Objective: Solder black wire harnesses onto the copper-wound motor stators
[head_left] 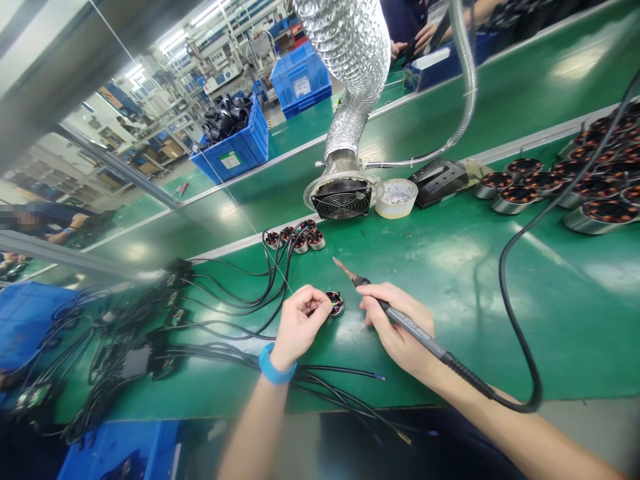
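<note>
My right hand point(397, 323) is closed around a soldering iron point(413, 330), its brown tip pointing up and left above the green bench. My left hand point(303, 320), with a blue band at the wrist, pinches a black cable whose thin coloured wire ends point(334, 305) lie over a small round motor part with copper windings point(336, 308). The fingers hide most of the held cable and part of the motor part. The iron's tip is apart from the wires. Farther back, several similar motor parts point(300, 241) stand together with black cables running from them.
A fan-fronted fume extractor point(343, 200) hangs from a silver duct, beside a round tub point(397, 199) and a dark metal holder point(440, 183). Many larger motor parts point(600, 217) stand right. Cables with circuit boards point(145, 360) lie left. A co-worker's hands point(425, 37) show across the bench.
</note>
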The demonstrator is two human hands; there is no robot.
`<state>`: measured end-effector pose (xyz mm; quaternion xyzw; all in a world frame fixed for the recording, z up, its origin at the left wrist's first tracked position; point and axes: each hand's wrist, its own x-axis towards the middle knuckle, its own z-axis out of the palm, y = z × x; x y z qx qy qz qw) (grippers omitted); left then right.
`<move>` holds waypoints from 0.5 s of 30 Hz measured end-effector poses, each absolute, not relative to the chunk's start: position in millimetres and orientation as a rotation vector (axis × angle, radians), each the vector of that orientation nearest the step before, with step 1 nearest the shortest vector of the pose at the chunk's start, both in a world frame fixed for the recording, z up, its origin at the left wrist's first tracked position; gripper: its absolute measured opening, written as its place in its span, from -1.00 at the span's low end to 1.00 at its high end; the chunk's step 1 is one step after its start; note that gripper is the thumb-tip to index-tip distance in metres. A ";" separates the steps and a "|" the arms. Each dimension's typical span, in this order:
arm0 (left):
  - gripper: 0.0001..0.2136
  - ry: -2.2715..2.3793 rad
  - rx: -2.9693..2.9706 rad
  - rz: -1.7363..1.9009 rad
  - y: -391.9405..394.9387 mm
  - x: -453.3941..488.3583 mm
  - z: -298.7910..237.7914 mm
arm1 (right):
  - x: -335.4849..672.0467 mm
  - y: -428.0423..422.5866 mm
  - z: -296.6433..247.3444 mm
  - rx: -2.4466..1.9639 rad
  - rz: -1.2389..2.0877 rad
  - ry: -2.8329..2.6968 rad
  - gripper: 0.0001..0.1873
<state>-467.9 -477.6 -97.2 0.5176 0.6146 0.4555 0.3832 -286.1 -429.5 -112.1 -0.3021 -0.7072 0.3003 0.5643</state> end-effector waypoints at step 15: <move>-0.91 1.639 1.617 1.196 -480.6 -466.9 -92.2 | -305.8 -417.2 -121.9 -0.540 0.841 -1.902 -0.51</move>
